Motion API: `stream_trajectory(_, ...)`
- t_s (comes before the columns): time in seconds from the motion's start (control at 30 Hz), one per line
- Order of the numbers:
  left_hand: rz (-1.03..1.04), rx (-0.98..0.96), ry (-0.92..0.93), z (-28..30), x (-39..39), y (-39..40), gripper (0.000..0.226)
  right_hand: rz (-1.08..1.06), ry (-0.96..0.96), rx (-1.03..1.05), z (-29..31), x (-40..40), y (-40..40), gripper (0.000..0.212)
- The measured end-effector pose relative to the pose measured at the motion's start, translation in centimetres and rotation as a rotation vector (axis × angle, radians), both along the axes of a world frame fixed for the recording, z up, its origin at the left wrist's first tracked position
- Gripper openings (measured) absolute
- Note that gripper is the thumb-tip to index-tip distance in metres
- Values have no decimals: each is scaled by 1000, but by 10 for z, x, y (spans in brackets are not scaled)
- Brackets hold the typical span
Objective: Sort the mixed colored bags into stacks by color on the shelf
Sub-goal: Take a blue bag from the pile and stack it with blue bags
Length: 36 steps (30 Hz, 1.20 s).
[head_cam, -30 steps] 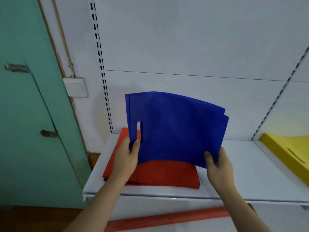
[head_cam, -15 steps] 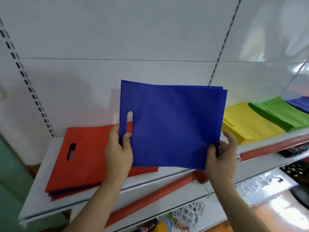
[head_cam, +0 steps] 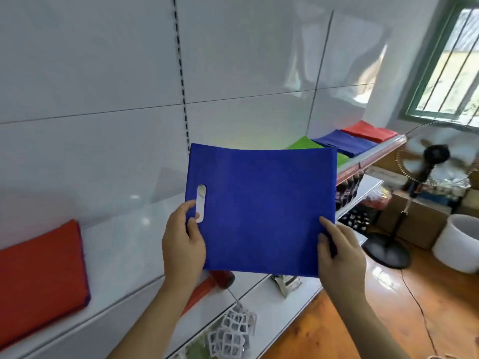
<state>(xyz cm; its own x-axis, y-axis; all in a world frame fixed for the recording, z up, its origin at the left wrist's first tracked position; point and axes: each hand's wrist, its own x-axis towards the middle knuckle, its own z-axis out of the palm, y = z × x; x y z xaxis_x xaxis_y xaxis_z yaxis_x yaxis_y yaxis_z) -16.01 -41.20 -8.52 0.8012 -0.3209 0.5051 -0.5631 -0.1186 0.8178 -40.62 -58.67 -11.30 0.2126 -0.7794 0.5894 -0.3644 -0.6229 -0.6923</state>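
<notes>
Both hands, left point(head_cam: 182, 244) and right point(head_cam: 340, 257), pinched the blue bag point(head_cam: 261, 208) in their fingers. It had swung away from the red pile point(head_cam: 39, 278), toward the far blue stack point(head_cam: 344, 145), likely its destination.

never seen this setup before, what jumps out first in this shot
A blue bag fills the centre, held up in front of the white shelf, the left hand gripping its edge by the handle slot and the right hand pinching its lower right corner. A red stack lies at far left; green, blue and red stacks line the shelf at right.
</notes>
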Motion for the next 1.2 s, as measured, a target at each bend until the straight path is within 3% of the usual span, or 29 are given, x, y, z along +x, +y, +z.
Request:
stream_trajectory(0.37, -290, 70, -90, -17, -88, -203, 35, -174, 37, 59, -26, -129, -144, 49)
stream_trajectory(0.7, -472, 81, -15, -24, -110, -408, 47, -394, 152, 51, -23, -168, -303, 48)
stream_trajectory(0.93, -616, 126, -61, -16, -139, -538, 47, -511, 95, 133, -15, -200, -390, 60)
stream_trajectory(1.2, -673, 157, -80, -24, -191, -677, 53, -561, 87, 199, -24, -252, -518, 60)
